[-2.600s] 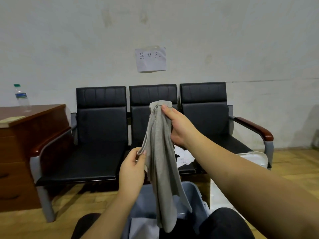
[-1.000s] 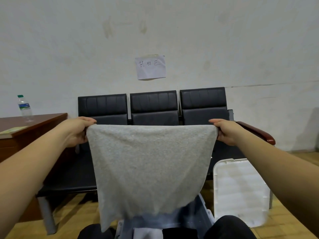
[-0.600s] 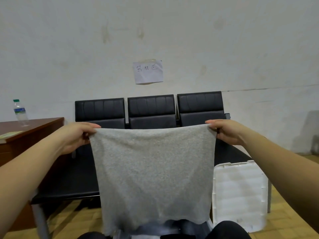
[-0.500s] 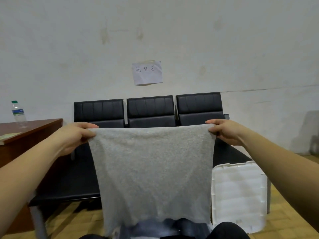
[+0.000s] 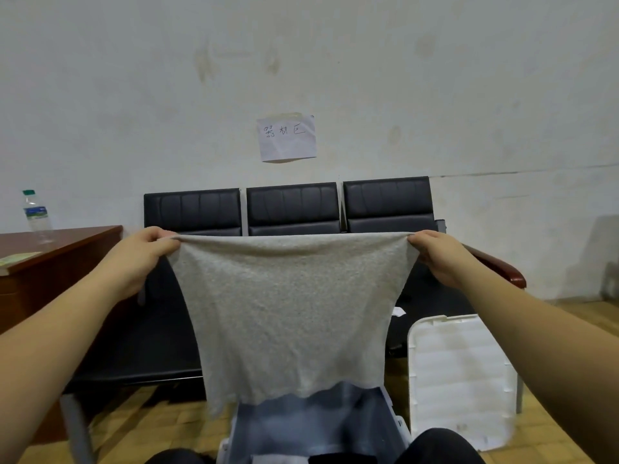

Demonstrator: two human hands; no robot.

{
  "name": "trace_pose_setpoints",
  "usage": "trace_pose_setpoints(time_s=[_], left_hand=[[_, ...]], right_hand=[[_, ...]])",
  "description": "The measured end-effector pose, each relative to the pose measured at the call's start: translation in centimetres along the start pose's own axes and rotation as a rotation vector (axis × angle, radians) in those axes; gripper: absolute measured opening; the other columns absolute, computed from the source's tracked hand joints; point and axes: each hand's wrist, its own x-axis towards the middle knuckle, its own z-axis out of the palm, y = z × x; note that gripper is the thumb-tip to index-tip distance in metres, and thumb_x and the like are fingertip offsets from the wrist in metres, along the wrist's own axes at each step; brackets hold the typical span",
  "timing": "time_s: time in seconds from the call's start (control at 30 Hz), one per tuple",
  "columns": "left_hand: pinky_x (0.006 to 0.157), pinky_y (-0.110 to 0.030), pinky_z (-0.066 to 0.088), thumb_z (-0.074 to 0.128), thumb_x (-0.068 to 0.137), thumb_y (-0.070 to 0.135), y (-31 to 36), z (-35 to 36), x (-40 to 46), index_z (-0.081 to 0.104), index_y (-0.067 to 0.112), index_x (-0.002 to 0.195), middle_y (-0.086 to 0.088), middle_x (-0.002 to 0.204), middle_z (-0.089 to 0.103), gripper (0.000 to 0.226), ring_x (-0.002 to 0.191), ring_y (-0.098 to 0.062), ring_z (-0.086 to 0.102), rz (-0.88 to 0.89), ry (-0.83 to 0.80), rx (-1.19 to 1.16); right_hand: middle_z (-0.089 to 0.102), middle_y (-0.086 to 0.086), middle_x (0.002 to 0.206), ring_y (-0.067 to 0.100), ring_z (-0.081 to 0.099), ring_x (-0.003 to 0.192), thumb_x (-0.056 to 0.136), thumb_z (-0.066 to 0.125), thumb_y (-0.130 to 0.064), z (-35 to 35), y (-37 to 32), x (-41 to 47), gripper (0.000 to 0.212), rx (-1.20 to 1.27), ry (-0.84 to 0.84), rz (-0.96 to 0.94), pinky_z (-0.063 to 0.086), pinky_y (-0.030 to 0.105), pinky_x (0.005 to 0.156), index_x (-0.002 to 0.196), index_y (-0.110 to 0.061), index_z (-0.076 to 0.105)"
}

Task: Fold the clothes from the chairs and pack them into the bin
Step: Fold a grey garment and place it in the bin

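I see my left hand (image 5: 140, 259) and right hand (image 5: 435, 257) pinching the top corners of a grey cloth (image 5: 288, 316), stretched flat and hanging above the bin (image 5: 318, 420). Black chairs (image 5: 291, 209) stand at 12 o'clock, a white lid (image 5: 459, 373) leans at 4 o'clock, and a bottle (image 5: 35, 212) stands on the counter (image 5: 57, 249) at 9 o'clock.

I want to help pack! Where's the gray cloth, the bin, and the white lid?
gray cloth (image 5: 288, 313), head view, middle of fabric.
bin (image 5: 390, 401), head view, right rim.
white lid (image 5: 459, 376), head view, ribbed centre.
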Motion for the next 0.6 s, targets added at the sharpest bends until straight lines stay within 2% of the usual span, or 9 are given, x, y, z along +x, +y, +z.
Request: trace_pose_setpoints(time_s=[0.1,0.17,0.23,0.3,0.4,0.47,0.53,0.6], left_hand=[[0.081,-0.033,0.045,0.054,0.099,0.013,-0.1,0.3,0.2,0.063,0.020,0.078,-0.005,0.085,0.058,0.024,0.086,-0.020,0.058,-0.081,-0.013,-0.543],[0.077,-0.030,0.053,0.052,0.100,0.012,0.3,0.8,0.0,0.064,0.023,0.079,-0.001,0.084,0.063,0.027,0.082,-0.013,0.062,-0.075,-0.008,-0.777],[0.078,-0.028,0.059,0.051,0.102,0.017,0.7,1.3,-0.4,0.066,0.023,0.085,0.003,0.084,0.068,0.023,0.081,-0.009,0.067,-0.063,-0.045,-0.915],[0.082,-0.029,0.059,0.052,0.102,0.022,1.0,1.5,-0.7,0.069,0.023,0.082,0.004,0.085,0.069,0.027,0.082,-0.009,0.070,-0.063,-0.061,-1.055],[0.094,-0.033,0.056,0.055,0.100,0.027,1.7,1.4,-1.3,0.069,0.020,0.095,0.002,0.100,0.072,0.017,0.101,-0.011,0.070,-0.079,-0.100,-1.296],[0.087,-0.028,0.058,0.051,0.104,0.027,2.5,1.2,-1.8,0.073,0.017,0.084,0.004,0.087,0.073,0.032,0.087,-0.007,0.072,-0.007,-0.136,-1.479],[0.073,-0.022,0.057,0.042,0.107,0.025,3.3,1.0,-2.1,0.072,0.014,0.079,0.005,0.074,0.069,0.043,0.070,-0.006,0.067,0.063,-0.236,-1.561],[0.085,-0.032,0.051,0.032,0.109,0.026,4.9,1.7,-2.7,0.068,0.005,0.098,-0.009,0.091,0.069,0.043,0.085,-0.023,0.065,0.139,-0.417,-1.559]], right_hand=[[0.064,0.011,0.100,0.021,0.059,0.090,0.098,0.052,-0.012,0.9,-0.7,-0.8,0.016,0.356,0.002,0.043,0.048,0.035,0.085,0.094,-0.008,0.067],[0.070,0.008,0.092,0.019,0.064,0.082,0.098,0.053,-0.017,1.5,-1.4,-1.5,0.018,0.492,-0.033,0.054,0.049,0.035,0.082,0.094,-0.011,0.069],[0.073,0.006,0.086,0.019,0.068,0.078,0.096,0.057,-0.021,2.1,-2.3,-2.4,0.016,0.620,-0.073,0.085,0.052,0.036,0.082,0.095,-0.012,0.070],[0.073,0.007,0.091,0.021,0.069,0.083,0.096,0.057,-0.021,2.7,-2.8,-2.8,0.017,0.722,-0.137,0.079,0.053,0.038,0.085,0.096,-0.012,0.071],[0.071,0.007,0.087,0.021,0.070,0.081,0.098,0.051,-0.019,3.2,-4.2,-3.2,0.026,0.815,-0.271,0.006,0.060,0.035,0.080,0.081,-0.015,0.070],[0.065,0.002,0.076,0.019,0.066,0.077,0.097,0.051,-0.019,3.3,-5.6,-3.8,0.028,0.891,-0.387,-0.064,0.060,0.035,0.076,0.071,-0.018,0.061],[0.064,-0.001,0.071,0.017,0.065,0.073,0.087,0.065,-0.021,3.6,-7.2,-4.8,0.017,0.943,-0.506,-0.133,0.059,0.034,0.074,0.071,-0.020,0.061],[0.067,-0.004,0.073,0.013,0.067,0.070,0.073,0.081,-0.022,4.3,-8.7,-5.9,0.014,0.972,-0.589,-0.180,0.059,0.030,0.071,0.075,-0.020,0.067]])
